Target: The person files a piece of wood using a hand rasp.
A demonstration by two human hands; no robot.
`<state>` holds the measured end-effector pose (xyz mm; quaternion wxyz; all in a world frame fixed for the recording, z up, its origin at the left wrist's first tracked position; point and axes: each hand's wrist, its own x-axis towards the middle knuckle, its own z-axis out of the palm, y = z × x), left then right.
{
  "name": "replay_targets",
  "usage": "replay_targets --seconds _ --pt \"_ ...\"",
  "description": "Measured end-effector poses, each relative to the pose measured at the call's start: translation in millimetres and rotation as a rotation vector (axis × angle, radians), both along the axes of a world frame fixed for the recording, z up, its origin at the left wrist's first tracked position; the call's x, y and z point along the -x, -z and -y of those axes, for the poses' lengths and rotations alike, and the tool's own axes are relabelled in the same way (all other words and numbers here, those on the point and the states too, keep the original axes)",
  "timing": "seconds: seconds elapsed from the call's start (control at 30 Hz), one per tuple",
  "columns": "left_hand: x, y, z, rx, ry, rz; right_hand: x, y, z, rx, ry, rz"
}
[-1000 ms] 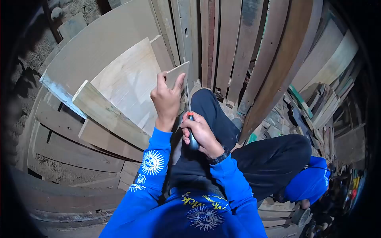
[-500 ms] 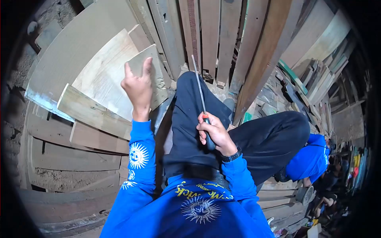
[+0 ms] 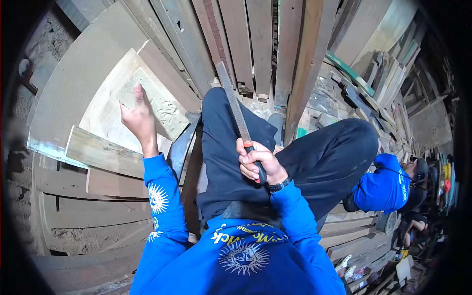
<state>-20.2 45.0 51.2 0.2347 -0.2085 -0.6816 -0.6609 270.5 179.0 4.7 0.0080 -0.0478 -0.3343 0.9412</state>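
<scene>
My right hand [image 3: 260, 164] is wrapped round the black and orange handle of a rasp [image 3: 234, 104]. Its long, narrow blade points up and away over my thigh, with the toothed flat face showing. My left hand [image 3: 139, 123] is empty, with the thumb and one finger stretched apart and the other fingers partly hidden. It is over or against a pale board [image 3: 167, 114] with carved relief at its right end; contact cannot be made out. Beneath that lies a larger light wooden panel [image 3: 105, 103], with a narrower plank [image 3: 101, 151] crossing its near edge.
Long planks [image 3: 260, 44] stand in a row ahead of me. A thick brown beam [image 3: 306, 64] rises beside my knee. Wood offcuts [image 3: 388, 78] are piled at the right. A person in a blue shirt [image 3: 381, 184] is low down at the right, near stacked boards [image 3: 359, 246].
The rasp has turned, so its broad toothed face shows instead of its thin edge, and its tip has swung left. My left hand has shifted down and left over the carved board.
</scene>
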Motion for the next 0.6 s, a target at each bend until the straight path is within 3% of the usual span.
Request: replay_targets --seconds 0.1,0.17,0.2,0.3,0.37,0.43,0.6 --pt "3.0 5.1 1.7 0.004 -0.019 0.028 -2.2 -0.8 2.2 0.045 -0.085 -0.073" --pt "2.5 2.3 5.3 0.026 -0.06 0.086 1.8 -10.0 7.6 -0.247 -0.034 0.016" --pt "15.0 15.1 5.0 -0.022 -0.019 -0.013 3.8 -12.9 10.6 -0.337 0.001 0.048" --pt "22.2 18.8 9.0 -0.089 0.06 0.082 14.2 -1.4 22.8 -1.038 0.229 0.181" --pt "22.9 16.6 10.0 -0.125 0.088 0.138 24.4 -1.8 30.4 -1.451 0.394 0.124" --pt "24.8 18.5 9.3 -0.305 0.265 0.245 29.4 -14.8 43.7 -1.454 0.345 0.279" --pt "26.5 20.7 10.8 -0.378 0.379 0.347 59.8 10.2 59.5 -1.524 0.375 0.163"
